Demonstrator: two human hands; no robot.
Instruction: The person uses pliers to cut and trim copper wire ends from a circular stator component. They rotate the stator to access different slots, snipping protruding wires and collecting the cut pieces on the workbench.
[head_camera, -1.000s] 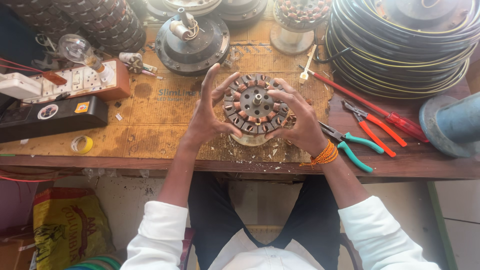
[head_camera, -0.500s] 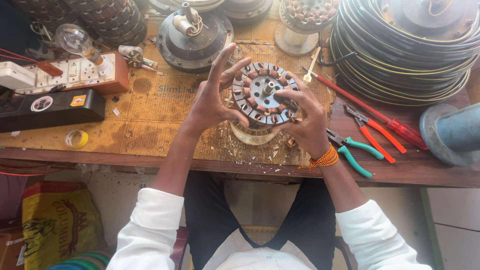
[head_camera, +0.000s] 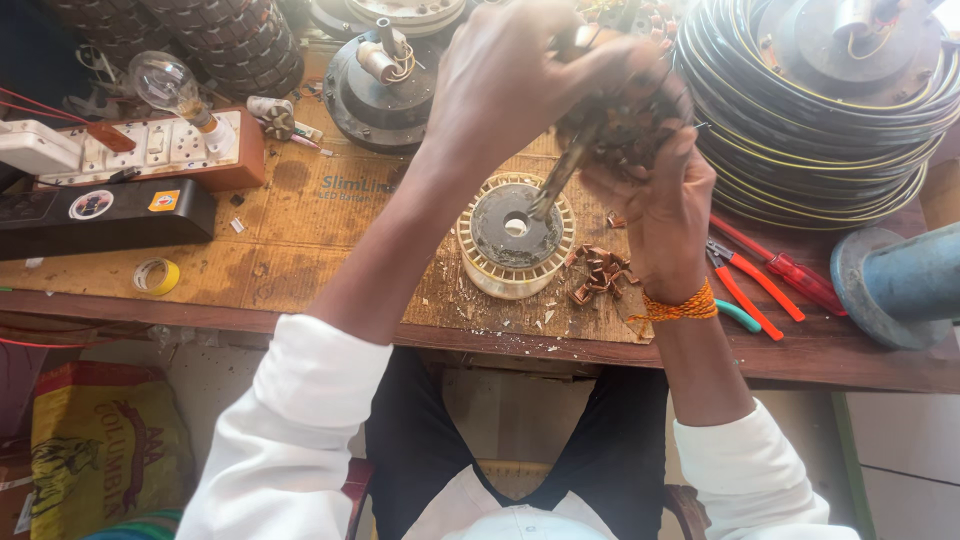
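A worn brown wooden tabletop (head_camera: 860, 360) carries a cream ribbed ring with a grey disc (head_camera: 514, 235) near its front edge, copper scraps (head_camera: 598, 272) beside it, a yellow tape roll (head_camera: 156, 276) leftward, and orange-handled pliers (head_camera: 745, 290) rightward.

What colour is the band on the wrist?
The wristband on the right hand is orange, seen from the head view.
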